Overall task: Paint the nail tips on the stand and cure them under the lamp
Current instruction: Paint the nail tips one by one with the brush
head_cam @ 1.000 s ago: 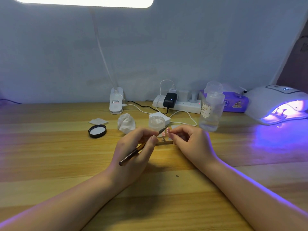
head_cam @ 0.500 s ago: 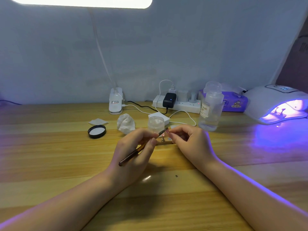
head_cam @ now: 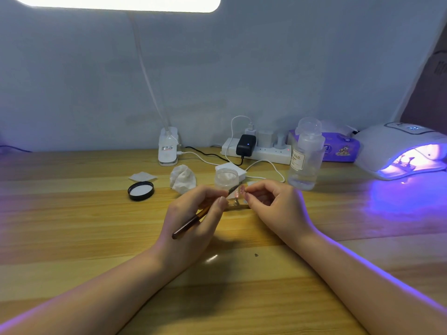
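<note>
L hand [head_cam: 193, 213]: you're pinching the brush [head_cam: 200, 215], tip at the nail tip [head_cam: 242, 189].
R hand [head_cam: 273, 204]: fingers curled, steadying the stand [head_cam: 235, 204] mid-surface.
Progress: painting ongoing; another stand looks to be curing in the lamp [head_cam: 401, 151], far right.
Label: bottle [head_cam: 306, 158] reads "NAIL".

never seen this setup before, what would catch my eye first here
The curing lamp at the far right stands out, glowing violet across the table. At the centre, the left hand holds a brush to a nail tip on a small stand, which the right hand pinches. A bright desk light spans the top edge.
</note>
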